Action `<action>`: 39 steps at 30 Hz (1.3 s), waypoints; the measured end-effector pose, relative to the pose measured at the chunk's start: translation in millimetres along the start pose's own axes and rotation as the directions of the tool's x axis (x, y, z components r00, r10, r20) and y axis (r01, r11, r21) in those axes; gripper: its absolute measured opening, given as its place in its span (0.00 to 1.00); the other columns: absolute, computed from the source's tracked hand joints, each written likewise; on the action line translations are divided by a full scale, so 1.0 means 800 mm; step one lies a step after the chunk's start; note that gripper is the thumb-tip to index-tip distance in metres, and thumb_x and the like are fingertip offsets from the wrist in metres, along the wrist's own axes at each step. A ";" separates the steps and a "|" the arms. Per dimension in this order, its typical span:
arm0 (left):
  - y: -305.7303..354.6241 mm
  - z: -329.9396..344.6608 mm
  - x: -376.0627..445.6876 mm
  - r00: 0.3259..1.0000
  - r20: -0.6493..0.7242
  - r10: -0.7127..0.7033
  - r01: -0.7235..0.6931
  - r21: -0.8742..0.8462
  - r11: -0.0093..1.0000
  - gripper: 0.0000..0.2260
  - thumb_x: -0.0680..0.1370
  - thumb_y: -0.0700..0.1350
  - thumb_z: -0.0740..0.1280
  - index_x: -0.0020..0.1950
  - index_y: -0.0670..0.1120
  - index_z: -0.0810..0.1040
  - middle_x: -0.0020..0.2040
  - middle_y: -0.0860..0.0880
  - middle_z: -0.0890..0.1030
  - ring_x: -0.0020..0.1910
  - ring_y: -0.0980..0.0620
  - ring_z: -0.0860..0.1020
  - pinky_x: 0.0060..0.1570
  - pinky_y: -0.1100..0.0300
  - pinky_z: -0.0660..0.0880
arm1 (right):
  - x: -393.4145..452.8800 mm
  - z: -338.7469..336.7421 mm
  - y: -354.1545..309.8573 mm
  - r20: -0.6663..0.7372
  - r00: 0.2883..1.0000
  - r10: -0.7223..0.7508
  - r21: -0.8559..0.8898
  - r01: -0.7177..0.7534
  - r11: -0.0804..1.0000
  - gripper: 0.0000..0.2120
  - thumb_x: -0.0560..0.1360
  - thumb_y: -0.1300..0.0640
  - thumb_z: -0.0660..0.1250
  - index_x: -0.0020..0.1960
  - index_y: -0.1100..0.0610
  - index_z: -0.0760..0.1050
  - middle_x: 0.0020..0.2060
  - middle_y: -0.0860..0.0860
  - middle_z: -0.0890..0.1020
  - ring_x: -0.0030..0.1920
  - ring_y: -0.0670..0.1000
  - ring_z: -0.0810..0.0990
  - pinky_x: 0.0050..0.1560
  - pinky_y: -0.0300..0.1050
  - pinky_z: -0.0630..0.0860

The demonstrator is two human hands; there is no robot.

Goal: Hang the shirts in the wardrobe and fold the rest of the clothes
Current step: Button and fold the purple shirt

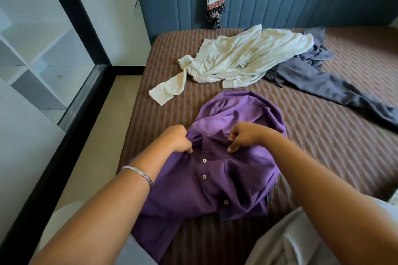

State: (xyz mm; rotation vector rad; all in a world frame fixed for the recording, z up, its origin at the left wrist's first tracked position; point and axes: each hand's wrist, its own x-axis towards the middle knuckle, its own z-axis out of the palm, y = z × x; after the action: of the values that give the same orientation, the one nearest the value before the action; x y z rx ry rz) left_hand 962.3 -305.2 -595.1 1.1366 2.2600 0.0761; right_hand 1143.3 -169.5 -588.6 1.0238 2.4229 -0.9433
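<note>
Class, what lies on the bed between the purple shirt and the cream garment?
Nothing: the head view shows only bare striped bedspread between the purple shirt and the cream garment.

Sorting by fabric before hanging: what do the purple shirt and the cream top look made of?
Purple shirt: looks like a thin woven cotton or blend, matte, with soft creases and a buttoned placket; both hands, left and right, grip it near the collar. Cream top: seems a textured knit, matte, with a fine rib or waffle pattern and cuffed sleeves. Exact fibre cannot be told.

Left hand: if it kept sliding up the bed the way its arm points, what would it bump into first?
Probably the cream shirt. The left hand grips the purple shirt, whose bunched far part may come first.
</note>
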 end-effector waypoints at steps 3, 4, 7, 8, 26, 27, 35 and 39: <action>-0.008 -0.026 0.000 0.866 -0.459 0.196 -0.220 0.001 0.975 0.06 0.72 0.42 0.69 0.48 0.44 0.78 0.47 0.46 0.80 0.47 0.42 0.79 0.46 0.51 0.75 | -0.003 -0.015 -0.004 -0.471 0.872 -0.134 0.034 0.170 0.985 0.17 0.70 0.62 0.72 0.31 0.50 0.67 0.28 0.44 0.72 0.33 0.46 0.70 0.33 0.37 0.65; -0.011 -0.034 -0.003 0.689 -0.653 0.314 -0.343 0.087 0.935 0.05 0.71 0.39 0.68 0.46 0.43 0.78 0.45 0.46 0.79 0.45 0.41 0.78 0.43 0.51 0.74 | -0.009 -0.020 -0.006 -0.634 0.751 -0.184 0.061 0.285 0.957 0.18 0.71 0.65 0.69 0.31 0.50 0.66 0.29 0.43 0.71 0.32 0.43 0.70 0.35 0.38 0.65; -0.021 -0.043 -0.024 0.185 -0.820 0.541 -0.566 0.361 0.741 0.07 0.65 0.34 0.65 0.40 0.42 0.77 0.42 0.47 0.77 0.41 0.44 0.75 0.40 0.52 0.71 | -0.031 -0.019 -0.003 -0.787 0.477 -0.393 -0.084 0.547 0.833 0.12 0.65 0.69 0.61 0.33 0.52 0.69 0.34 0.44 0.71 0.35 0.41 0.70 0.38 0.32 0.66; -0.028 -0.036 -0.029 0.183 -0.764 0.619 -0.626 0.395 0.672 0.07 0.63 0.35 0.65 0.39 0.43 0.77 0.42 0.48 0.77 0.40 0.45 0.75 0.40 0.52 0.71 | -0.035 -0.011 0.005 -0.731 0.483 -0.482 -0.181 0.544 0.819 0.11 0.63 0.68 0.60 0.33 0.53 0.71 0.34 0.45 0.72 0.35 0.45 0.71 0.38 0.35 0.68; -0.049 0.037 -0.027 0.840 -0.215 0.499 -0.342 0.505 0.793 0.20 0.70 0.42 0.68 0.62 0.49 0.74 0.72 0.48 0.63 0.68 0.43 0.65 0.62 0.50 0.66 | -0.020 0.052 0.019 -0.353 0.849 -0.394 -0.678 0.058 0.733 0.26 0.67 0.57 0.70 0.65 0.50 0.72 0.65 0.56 0.68 0.63 0.61 0.68 0.57 0.56 0.67; -0.051 0.034 -0.027 0.805 -0.214 0.553 -0.409 0.476 0.779 0.16 0.69 0.42 0.69 0.56 0.49 0.76 0.70 0.49 0.66 0.66 0.43 0.66 0.60 0.49 0.67 | -0.020 0.046 0.017 -0.389 0.865 -0.317 -0.660 -0.021 0.751 0.23 0.71 0.56 0.67 0.65 0.50 0.71 0.65 0.55 0.69 0.63 0.60 0.69 0.57 0.54 0.66; -0.078 0.040 -0.069 0.472 -0.175 0.864 -0.772 0.391 0.501 0.12 0.63 0.42 0.65 0.45 0.46 0.77 0.59 0.46 0.74 0.57 0.47 0.72 0.54 0.55 0.73 | -0.043 0.016 0.026 -0.508 0.859 0.063 -0.430 -0.316 0.846 0.20 0.71 0.56 0.68 0.61 0.60 0.72 0.61 0.60 0.70 0.60 0.62 0.71 0.54 0.52 0.74; -0.076 0.049 -0.045 0.799 -0.515 0.311 -0.438 -0.143 0.887 0.16 0.71 0.39 0.67 0.58 0.43 0.74 0.54 0.49 0.74 0.53 0.46 0.76 0.53 0.54 0.74 | -0.033 0.031 0.001 -0.486 0.833 -0.264 -0.287 0.133 0.949 0.08 0.68 0.63 0.65 0.47 0.59 0.74 0.47 0.55 0.75 0.50 0.60 0.75 0.44 0.49 0.72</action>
State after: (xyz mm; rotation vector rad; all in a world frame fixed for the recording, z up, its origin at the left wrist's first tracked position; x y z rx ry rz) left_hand 956.3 -378.5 -627.9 1.5372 2.2926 0.8816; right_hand 1163.1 -199.5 -592.9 1.0503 3.0506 -0.4336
